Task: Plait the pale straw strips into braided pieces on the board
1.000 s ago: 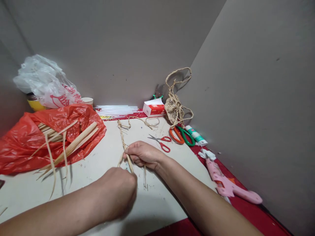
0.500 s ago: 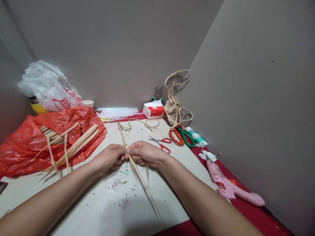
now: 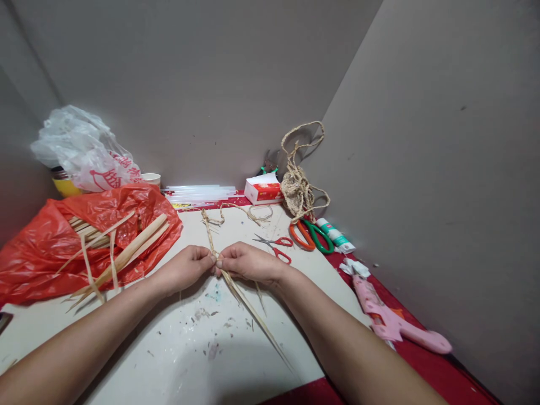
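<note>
A thin braided straw cord (image 3: 210,232) runs from the far part of the pale board down into my fingers. My left hand (image 3: 192,267) pinches it from the left, and my right hand (image 3: 248,262) pinches it at the same spot from the right, fingertips nearly touching. Below the pinch, loose unbraided straw strands (image 3: 257,319) trail toward the front right, and a shorter strand hangs under my right hand. The strand crossing itself is hidden by my fingers. Small red-handled scissors (image 3: 276,243) lie partly opened just beyond my right hand.
A red plastic bag (image 3: 37,247) with dry straw strips (image 3: 135,242) spreads at the left. Along the back are clear glue sticks (image 3: 198,192), a red-and-white box (image 3: 264,191) and a coiled braided rope (image 3: 297,194). Larger scissors (image 3: 323,239) and a pink glue gun (image 3: 392,320) line the right.
Both hands stay at the same place on the cord with slight finger shifts. The loose strand ends have swung a little to the right.
</note>
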### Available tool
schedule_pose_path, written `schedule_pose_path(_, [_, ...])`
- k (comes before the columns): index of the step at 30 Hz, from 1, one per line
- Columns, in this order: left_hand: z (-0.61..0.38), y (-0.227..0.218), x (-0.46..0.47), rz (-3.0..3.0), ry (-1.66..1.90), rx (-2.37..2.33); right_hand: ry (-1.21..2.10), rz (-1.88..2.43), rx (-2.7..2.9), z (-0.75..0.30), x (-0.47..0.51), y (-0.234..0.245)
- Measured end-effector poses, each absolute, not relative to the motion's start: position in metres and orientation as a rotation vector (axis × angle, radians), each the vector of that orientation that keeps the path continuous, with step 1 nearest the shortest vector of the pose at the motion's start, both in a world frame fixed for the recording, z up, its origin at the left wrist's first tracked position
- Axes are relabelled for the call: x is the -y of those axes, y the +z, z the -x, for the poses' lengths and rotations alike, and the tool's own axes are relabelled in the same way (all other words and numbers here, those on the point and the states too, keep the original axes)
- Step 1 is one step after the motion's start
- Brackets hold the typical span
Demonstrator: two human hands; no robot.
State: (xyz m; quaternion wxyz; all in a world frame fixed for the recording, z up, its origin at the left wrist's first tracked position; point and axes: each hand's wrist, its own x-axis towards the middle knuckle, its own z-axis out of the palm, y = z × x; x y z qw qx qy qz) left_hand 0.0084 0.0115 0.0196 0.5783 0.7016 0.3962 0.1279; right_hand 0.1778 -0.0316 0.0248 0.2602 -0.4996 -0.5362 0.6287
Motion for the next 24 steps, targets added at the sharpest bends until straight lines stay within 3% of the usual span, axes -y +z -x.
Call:
schedule_pose_path(6, [-0.007,0.028,-0.011,-1.383,0.206,-0.908,1.677,1.332,1.537,-0.185,0.030,0.025])
schedule_pose_path(19, [-0.008,0.018,-0.007,-1.464,0.290,-0.955,1.704,1.467,1.520,-0.174,0.036,0.036])
schedule_pose_path(24, [-0.008,0.011,-0.005,-1.389,0.360,-0.931,1.461,1.755,1.779,-0.153,0.051,0.042])
